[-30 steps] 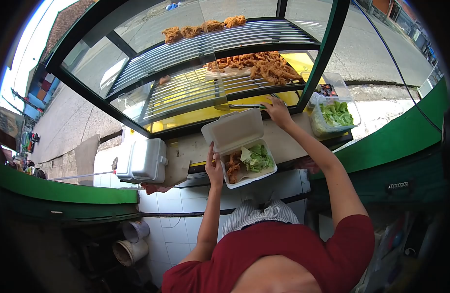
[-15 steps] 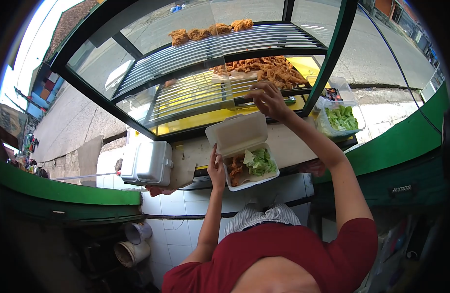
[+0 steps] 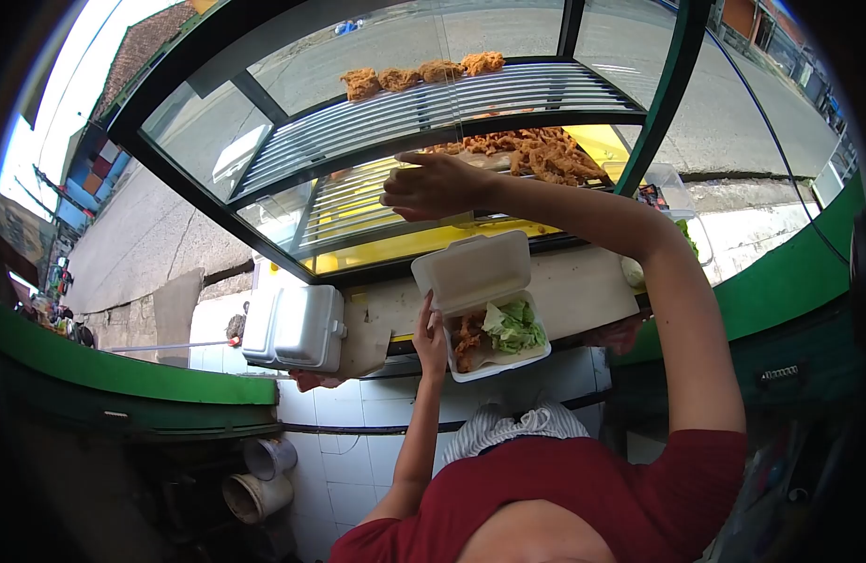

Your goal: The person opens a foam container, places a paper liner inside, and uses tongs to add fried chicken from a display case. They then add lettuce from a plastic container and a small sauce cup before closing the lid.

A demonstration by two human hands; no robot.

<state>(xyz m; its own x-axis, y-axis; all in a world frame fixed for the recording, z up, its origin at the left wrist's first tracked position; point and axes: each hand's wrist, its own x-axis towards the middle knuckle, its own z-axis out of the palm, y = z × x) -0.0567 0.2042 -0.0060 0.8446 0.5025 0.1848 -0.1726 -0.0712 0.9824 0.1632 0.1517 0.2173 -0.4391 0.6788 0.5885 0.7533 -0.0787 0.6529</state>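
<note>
While the left hand (image 3: 431,342) holds the open food box (image 3: 475,270), the right hand (image 3: 433,188) is up by the glass case (image 3: 545,121), and I can't tell if it's empty.

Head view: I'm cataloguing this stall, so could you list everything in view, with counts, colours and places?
Glass display case: one, black-green frame, centre top
Large fried pieces: four, golden, upper rack
Small fried pieces: uncountable pile, golden-brown, lower rack
Open foam box: one, white, on counter
Fried food: count unclear, brown, inside box
Leafy lettuce: one heap, green, inside box
Closed foam boxes: at least two, white, counter's left
Flat counter: one, beige, below case
Round buckets: two, pale, lower left
Paved road: one, grey, beyond case
Bare left hand: one, beside raised lid
Bare right hand: one, before lower rack
Short-sleeved shirt: one, maroon, bottom
</note>
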